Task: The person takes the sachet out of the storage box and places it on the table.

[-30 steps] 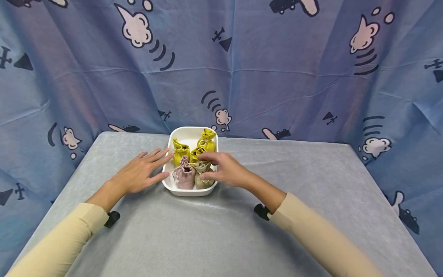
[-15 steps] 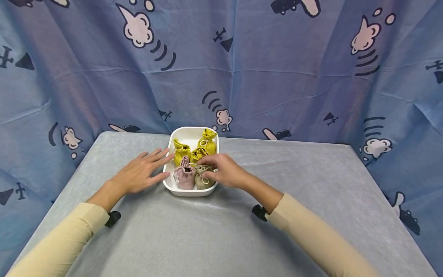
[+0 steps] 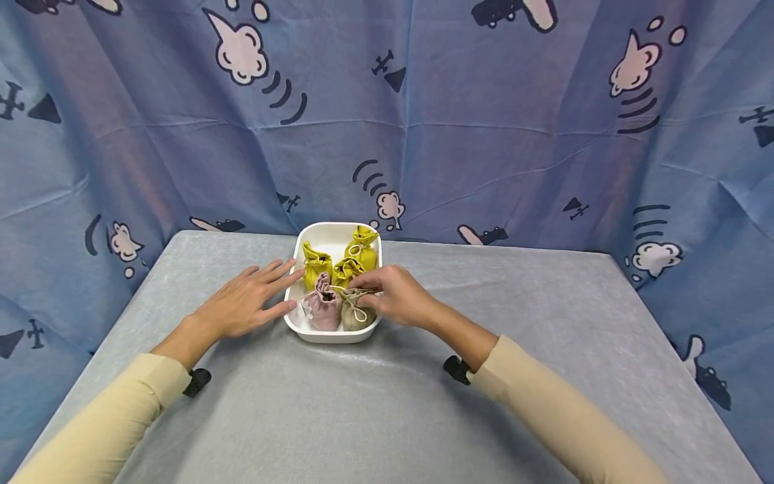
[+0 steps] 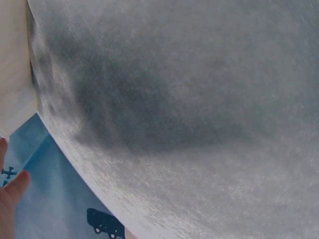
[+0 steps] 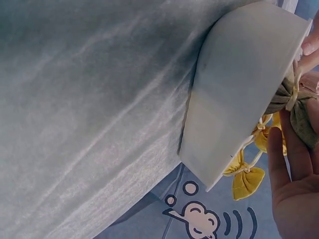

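Note:
A white basin (image 3: 334,338) holds several small drawstring pouches. At its front right is a khaki pouch (image 3: 358,318), whose gathered top my right hand (image 3: 402,297) pinches between thumb and fingers. The right wrist view shows the khaki cloth (image 5: 301,122) and its pale cord among the fingers. Beside it stands a pink pouch (image 3: 325,312). Behind are three yellow pouches: one at left (image 3: 316,267), one at back right (image 3: 361,252), and one partly hidden in the middle (image 3: 346,270). My left hand (image 3: 244,302) lies with spread, straight fingers, its fingertips at the basin's left rim.
A grey cloth covers the table (image 3: 338,417) under both arms. Behind the table hangs a blue patterned curtain (image 3: 459,154), close past the basin's far end. Each wrist carries a small black camera. Mostly tablecloth (image 4: 199,99) fills the left wrist view.
My right thumb and fingers have closed in on the khaki pouch's top, which is now bunched between them. The left hand and the basin have stayed put.

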Action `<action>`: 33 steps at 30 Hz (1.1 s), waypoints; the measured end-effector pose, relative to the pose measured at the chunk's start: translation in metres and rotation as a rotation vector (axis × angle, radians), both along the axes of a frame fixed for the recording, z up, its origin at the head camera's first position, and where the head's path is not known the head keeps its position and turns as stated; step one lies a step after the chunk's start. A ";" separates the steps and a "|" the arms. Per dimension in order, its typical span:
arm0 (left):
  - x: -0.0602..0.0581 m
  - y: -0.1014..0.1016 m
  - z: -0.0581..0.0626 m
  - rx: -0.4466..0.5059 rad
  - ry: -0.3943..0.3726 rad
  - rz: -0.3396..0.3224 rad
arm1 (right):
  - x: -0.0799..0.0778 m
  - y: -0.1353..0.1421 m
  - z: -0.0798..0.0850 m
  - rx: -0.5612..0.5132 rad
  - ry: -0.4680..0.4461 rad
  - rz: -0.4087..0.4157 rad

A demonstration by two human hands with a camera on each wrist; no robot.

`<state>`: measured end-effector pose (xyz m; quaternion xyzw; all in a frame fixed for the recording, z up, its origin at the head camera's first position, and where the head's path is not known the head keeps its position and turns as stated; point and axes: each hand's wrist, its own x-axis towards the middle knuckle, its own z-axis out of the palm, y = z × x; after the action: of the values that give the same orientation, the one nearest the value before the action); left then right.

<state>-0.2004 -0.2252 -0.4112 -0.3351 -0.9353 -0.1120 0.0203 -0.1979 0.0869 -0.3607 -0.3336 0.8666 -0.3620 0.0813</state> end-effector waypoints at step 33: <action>0.002 0.001 0.002 -0.019 -0.006 0.005 | -0.006 0.037 0.056 -0.084 0.078 -0.065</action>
<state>-0.1985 -0.2240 -0.4092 -0.3324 -0.9373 -0.1043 0.0145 -0.2034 0.1237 -0.3046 -0.3225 0.8635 -0.3872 0.0216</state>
